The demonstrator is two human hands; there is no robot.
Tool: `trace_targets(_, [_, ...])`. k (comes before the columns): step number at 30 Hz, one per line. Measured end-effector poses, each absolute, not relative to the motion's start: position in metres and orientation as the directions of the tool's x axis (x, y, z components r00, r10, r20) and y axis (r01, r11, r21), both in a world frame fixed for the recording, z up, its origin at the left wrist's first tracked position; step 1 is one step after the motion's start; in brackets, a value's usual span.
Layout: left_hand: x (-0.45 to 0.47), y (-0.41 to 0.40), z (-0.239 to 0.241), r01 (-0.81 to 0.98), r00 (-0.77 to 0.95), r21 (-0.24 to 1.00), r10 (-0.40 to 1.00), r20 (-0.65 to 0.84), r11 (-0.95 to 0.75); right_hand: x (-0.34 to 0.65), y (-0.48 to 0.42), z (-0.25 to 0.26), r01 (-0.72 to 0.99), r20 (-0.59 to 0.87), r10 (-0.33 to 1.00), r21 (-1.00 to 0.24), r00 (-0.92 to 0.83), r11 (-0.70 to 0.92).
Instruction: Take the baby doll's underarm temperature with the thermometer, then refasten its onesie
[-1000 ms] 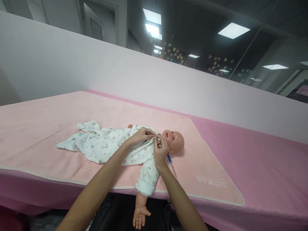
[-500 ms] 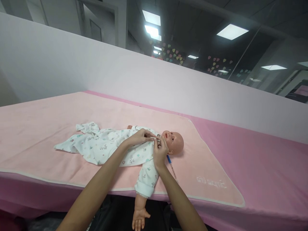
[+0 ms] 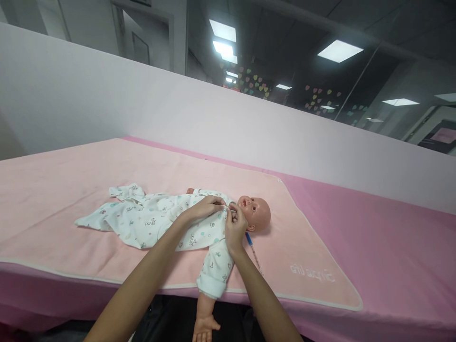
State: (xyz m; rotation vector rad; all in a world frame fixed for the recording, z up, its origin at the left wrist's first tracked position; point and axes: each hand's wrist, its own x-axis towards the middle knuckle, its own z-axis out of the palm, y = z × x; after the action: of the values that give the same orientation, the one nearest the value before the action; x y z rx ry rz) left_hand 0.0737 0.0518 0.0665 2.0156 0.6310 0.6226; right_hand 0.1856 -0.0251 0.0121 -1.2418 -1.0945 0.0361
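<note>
A baby doll (image 3: 257,212) lies on its back on a pale pink blanket (image 3: 107,175), head to the right. It wears a white printed romper (image 3: 149,219). My left hand (image 3: 204,207) pinches the romper's neckline on the doll's chest. My right hand (image 3: 235,228) pinches the same collar edge just below the doll's chin, fingers pressed together. The two hands touch each other at the collar. One doll arm (image 3: 206,313) in a cuffed sleeve hangs over the table's near edge.
A thin blue-tipped stick, perhaps a thermometer (image 3: 252,247), lies on the blanket beside my right wrist. A darker pink table cover (image 3: 384,237) runs to the right. A pale wall panel (image 3: 213,118) stands behind the table.
Both hands stay at the doll's collar, with only small finger shifts. The view has drifted slightly, so the doll sits a little further left and lower.
</note>
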Motion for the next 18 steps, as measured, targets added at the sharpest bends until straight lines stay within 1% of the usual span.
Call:
trace_targets(3, [0.075, 0.050, 0.066, 0.193, 0.738, 0.874, 0.653, 0.169, -0.445, 0.185, -0.026, 0.013, 0.520, 0.644, 0.561, -0.760, 0.520, 0.391])
trace_targets(9, [0.074, 0.045, 0.070, 0.116, 0.721, 0.919, 0.669, 0.184, -0.378, 0.184, -0.028, 0.020, 0.588, 0.722, 0.524, -0.683, 0.452, 0.434])
trace_targets(12, [0.072, 0.043, 0.070, 0.114, 0.693, 0.920, 0.694, 0.198, -0.376, 0.183, -0.029, 0.022, 0.601, 0.724, 0.537, -0.676, 0.434, 0.426])
trace_targets(15, [0.068, 0.039, 0.067, 0.146, 0.641, 0.868, 0.714, 0.282, -0.474, 0.183, -0.029, 0.020, 0.609, 0.706, 0.562, -0.687, 0.431, 0.396])
trace_targets(17, [0.062, 0.034, 0.062, 0.225, 0.590, 0.772, 0.714, 0.377, -0.594, 0.183, -0.029, 0.019, 0.648, 0.734, 0.552, -0.649, 0.396, 0.398])
trace_targets(18, [0.059, 0.030, 0.059, 0.278, 0.566, 0.700, 0.701, 0.434, -0.658, 0.183, -0.030, 0.019, 0.686, 0.767, 0.534, -0.603, 0.357, 0.408])
